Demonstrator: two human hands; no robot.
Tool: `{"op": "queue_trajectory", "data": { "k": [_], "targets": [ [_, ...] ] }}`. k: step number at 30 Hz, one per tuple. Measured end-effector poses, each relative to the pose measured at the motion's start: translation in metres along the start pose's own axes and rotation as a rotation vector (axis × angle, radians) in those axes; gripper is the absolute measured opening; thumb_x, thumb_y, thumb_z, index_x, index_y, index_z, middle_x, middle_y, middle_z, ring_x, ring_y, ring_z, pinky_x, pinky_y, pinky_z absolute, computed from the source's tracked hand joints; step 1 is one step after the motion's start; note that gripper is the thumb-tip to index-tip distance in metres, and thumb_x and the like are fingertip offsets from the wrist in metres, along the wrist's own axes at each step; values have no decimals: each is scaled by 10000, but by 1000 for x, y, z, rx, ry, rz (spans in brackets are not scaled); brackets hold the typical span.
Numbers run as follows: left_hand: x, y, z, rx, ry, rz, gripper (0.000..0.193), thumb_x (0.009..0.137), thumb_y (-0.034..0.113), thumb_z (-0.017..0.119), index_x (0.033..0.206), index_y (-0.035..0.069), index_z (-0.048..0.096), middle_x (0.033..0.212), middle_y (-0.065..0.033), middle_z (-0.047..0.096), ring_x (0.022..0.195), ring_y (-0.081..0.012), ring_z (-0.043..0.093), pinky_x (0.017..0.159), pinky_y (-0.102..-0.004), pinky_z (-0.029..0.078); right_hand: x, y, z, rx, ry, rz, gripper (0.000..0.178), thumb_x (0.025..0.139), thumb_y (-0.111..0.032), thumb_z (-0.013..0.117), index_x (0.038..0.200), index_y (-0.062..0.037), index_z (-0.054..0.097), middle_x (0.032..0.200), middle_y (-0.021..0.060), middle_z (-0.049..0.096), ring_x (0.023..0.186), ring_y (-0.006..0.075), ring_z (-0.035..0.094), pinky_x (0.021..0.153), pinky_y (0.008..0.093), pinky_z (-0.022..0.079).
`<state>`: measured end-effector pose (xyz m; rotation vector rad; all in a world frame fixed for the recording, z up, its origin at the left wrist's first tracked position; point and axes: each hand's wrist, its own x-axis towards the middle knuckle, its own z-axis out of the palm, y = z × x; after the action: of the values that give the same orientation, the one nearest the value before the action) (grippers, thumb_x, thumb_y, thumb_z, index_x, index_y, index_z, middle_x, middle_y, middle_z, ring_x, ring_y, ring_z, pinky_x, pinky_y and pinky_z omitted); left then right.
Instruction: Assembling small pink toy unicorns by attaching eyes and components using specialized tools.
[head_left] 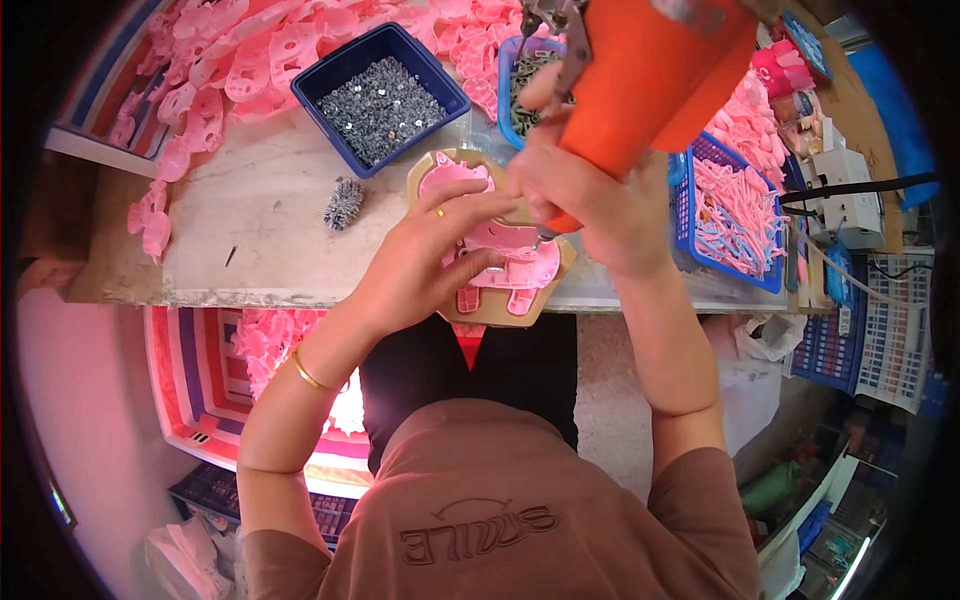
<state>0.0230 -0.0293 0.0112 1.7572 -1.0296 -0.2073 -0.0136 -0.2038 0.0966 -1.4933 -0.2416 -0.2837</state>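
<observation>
My right hand is wrapped round the lower end of a large orange power screwdriver. Its metal tip points down at a pink hollow plastic toy shell. The shell lies in a tan shaped fixture at the table's near edge. From the left, my left hand reaches over the shell, fingers stretched out and the thumb apart from them near the shell's middle. Whether the tip touches a screw is too small to tell.
A dark blue bin of small screws stands behind, with a loose screw pile beside it. Pink parts heap at the back left. A blue basket of thin pink and blue pieces sits right; another basket stands behind the screwdriver.
</observation>
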Motion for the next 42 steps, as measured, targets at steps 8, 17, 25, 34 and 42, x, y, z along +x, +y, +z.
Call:
{"op": "queue_trajectory", "data": {
  "k": [8, 17, 25, 34, 42],
  "targets": [
    [-8, 3, 17, 485, -55, 257, 258, 767, 164, 745, 1004, 85, 682, 1166, -47, 628, 1172, -264, 551, 993, -405, 463, -19, 30, -12, 19, 107, 100, 264, 823, -2, 583, 1072, 52, 514, 633, 33, 553, 516, 95, 514, 582, 251, 473],
    [-10, -1, 22, 512, -68, 249, 233, 771, 174, 732, 980, 81, 687, 1184, -43, 613, 1163, -252, 544, 1033, -398, 427, -28, 47, -16, -25, 104, -17, 313, 806, 16, 582, 1107, 18, 498, 687, 46, 576, 544, 100, 543, 535, 249, 468],
    [-11, 0, 25, 536, -66, 230, 220, 793, 198, 721, 975, 78, 691, 1198, -44, 611, 1168, -255, 538, 1033, -397, 423, -37, 55, -9, -126, 163, -61, 361, 820, 39, 606, 1163, 8, 499, 801, 55, 592, 577, 91, 549, 509, 229, 457],
    [-19, 1, 26, 563, -41, 244, 281, 824, 210, 715, 1071, 85, 665, 1286, -83, 581, 1241, -287, 507, 1098, -449, 377, -19, 29, -3, -44, 128, -47, 293, 847, -148, 741, 1028, 36, 603, 850, 25, 601, 790, 77, 546, 690, 232, 464],
    [-41, 3, 27, 540, 20, 136, 335, 844, 229, 712, 1142, 96, 635, 1319, -117, 547, 1280, -318, 473, 1118, -470, 354, 32, -50, 2, -511, 106, -460, 329, 1002, -292, 566, 1141, 4, 533, 1081, 106, 626, 916, 116, 599, 774, 282, 498]
  ]
}}
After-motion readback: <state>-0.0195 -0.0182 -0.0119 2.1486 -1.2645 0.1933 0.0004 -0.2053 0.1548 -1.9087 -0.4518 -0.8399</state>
